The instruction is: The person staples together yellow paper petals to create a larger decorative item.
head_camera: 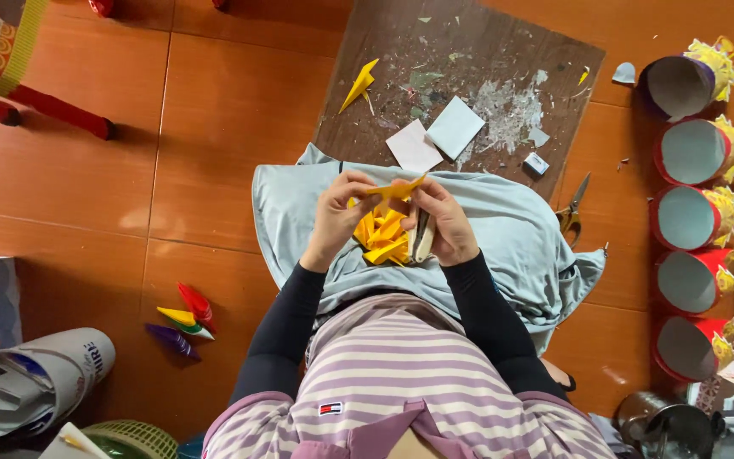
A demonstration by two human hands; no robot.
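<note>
Yellow paper piece (394, 189), folded to a point, held up over the lap between both hands. Left hand (335, 214) pinched closed on its left end; right hand (442, 223) closed on the right end, with a pale slim tool, kind unclear, tucked in the same palm. Bundle of yellow folded pieces (382, 236) sat just below, on a pale blue cloth (503, 229) spread over the knees. Far side: brown board (469, 51) with two white squares (435, 136) and scraps. Scissors (573, 212) lay at the right edge of the cloth. Risks, as judged: a loose pinch could let the fold spring open; the bundle could slide off the sloping cloth; the palmed tool could crease the paper.
</note>
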